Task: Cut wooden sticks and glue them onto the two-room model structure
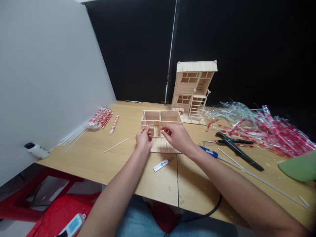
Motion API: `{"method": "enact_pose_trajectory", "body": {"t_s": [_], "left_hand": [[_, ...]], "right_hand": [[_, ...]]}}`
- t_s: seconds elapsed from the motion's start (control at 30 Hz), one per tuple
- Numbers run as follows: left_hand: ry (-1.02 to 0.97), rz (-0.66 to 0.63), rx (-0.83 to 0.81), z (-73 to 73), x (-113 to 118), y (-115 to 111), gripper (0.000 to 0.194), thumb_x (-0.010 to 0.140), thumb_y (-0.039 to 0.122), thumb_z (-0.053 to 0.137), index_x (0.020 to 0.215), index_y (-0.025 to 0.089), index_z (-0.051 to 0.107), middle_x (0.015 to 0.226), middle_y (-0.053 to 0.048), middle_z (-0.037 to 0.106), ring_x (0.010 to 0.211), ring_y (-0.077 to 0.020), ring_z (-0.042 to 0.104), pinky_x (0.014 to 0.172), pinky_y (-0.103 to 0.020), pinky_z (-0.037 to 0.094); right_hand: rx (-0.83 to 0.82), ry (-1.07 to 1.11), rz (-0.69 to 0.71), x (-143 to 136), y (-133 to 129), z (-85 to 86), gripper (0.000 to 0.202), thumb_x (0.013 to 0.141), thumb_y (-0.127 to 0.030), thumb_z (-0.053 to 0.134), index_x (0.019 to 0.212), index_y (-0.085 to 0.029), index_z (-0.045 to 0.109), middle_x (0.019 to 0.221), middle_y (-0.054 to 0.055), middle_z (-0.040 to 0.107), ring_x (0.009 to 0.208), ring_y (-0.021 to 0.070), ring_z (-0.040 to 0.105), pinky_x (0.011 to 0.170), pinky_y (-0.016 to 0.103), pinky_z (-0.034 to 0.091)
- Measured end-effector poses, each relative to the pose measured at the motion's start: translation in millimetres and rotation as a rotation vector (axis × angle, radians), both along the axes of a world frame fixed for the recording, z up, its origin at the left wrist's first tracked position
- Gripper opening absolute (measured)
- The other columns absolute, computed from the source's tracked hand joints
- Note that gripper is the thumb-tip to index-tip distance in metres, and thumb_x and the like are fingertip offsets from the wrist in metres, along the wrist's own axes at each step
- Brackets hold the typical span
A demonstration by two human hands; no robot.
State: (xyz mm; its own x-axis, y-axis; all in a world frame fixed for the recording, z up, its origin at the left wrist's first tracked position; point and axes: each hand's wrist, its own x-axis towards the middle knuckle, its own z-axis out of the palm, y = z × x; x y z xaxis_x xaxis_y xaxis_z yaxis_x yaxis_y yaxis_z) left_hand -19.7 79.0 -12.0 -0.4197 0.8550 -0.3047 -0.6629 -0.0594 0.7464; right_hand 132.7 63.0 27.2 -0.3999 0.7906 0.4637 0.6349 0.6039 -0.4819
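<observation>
A small roofless wooden stick structure [170,116] with walls and a slatted floor stands on the table in front of me. At its front left wall is my left hand [144,139], fingers pinched together; whatever they grip is too small to name. My right hand [177,135] reaches over the front right of the same structure, thumb and fingertips pressed together near the doorway on a tiny pale piece I cannot identify. Just below the slatted floor lies a white tube or blade with blue print [161,164].
Behind stands a taller stick house [195,85]. Wrapped sticks [101,117] and a loose stick [116,144] lie left. To the right are plastic wrappers [266,128], black-handled pliers [238,151], a blue-handled tool [208,151] and a green object [298,167].
</observation>
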Motion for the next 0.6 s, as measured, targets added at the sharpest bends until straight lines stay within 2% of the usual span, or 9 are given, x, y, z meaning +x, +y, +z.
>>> {"method": "enact_pose_trajectory", "body": {"t_s": [0.23,0.6], "left_hand": [[0.060,0.025,0.007,-4.2,2.1,2.4,0.032,0.069,0.029,0.086,0.080,0.014,0.061,0.067,0.007,0.060,0.041,0.0016,0.043,0.037,-0.012,0.025],[0.092,0.012,0.003,-7.7,-1.7,6.0,0.037,0.062,0.031,0.089,0.081,0.014,0.062,0.066,0.007,0.058,0.038,0.0019,0.037,0.035,-0.013,0.018]], "right_hand": [[0.005,0.046,-0.024,22.7,-9.1,-0.9,0.013,0.090,-0.020,0.059,0.093,-0.020,0.071,0.083,0.004,0.074,0.073,0.0180,0.066,0.070,0.030,0.047],[-0.004,0.032,0.002,27.0,-11.7,-4.6,0.010,0.089,-0.018,0.060,0.089,-0.020,0.070,0.083,0.003,0.074,0.073,0.0173,0.065,0.070,0.028,0.045]]}}
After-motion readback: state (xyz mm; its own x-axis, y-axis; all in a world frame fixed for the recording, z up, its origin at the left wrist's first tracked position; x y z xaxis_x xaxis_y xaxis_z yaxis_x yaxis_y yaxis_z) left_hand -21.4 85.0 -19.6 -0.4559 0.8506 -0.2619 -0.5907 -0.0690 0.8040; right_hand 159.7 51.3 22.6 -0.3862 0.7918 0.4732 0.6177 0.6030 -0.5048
